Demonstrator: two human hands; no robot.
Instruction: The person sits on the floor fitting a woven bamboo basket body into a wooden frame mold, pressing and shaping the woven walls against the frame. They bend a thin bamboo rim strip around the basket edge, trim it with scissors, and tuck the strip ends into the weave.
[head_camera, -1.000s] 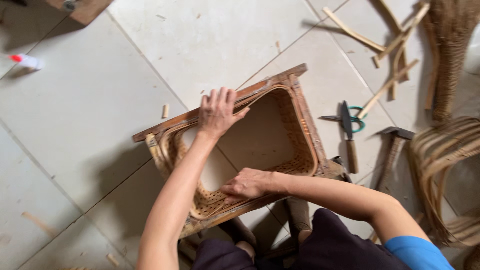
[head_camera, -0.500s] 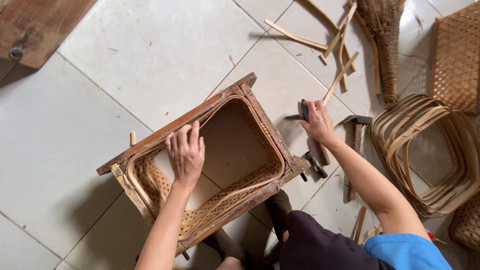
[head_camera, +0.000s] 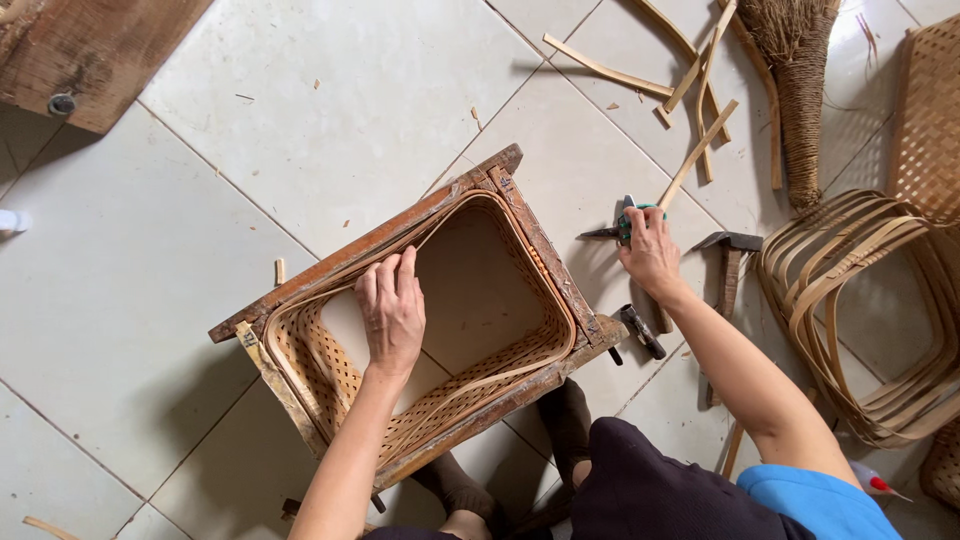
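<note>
A rectangular wooden frame (head_camera: 545, 250) lies on the tiled floor with a woven cane basket (head_camera: 330, 375) set inside it. My left hand (head_camera: 392, 312) rests flat on the bent cane strip along the basket's far rim, fingers spread. My right hand (head_camera: 650, 252) is closed on green-handled shears (head_camera: 625, 222) that lie on the floor right of the frame. A dark-handled tool (head_camera: 640, 330) sits by the frame's right corner, just below that hand.
A hammer (head_camera: 728, 262) lies right of the shears. A stack of bent cane hoops (head_camera: 860, 310) fills the right side, with a woven panel (head_camera: 930, 120) behind. Loose cane strips (head_camera: 690, 90) and a fibre broom (head_camera: 800, 90) lie at the top. A wooden board (head_camera: 90, 50) sits top left.
My right hand left the basket's inside, reached right across the floor and closed on the shears. My left hand slid along the rim toward me and now lies flat.
</note>
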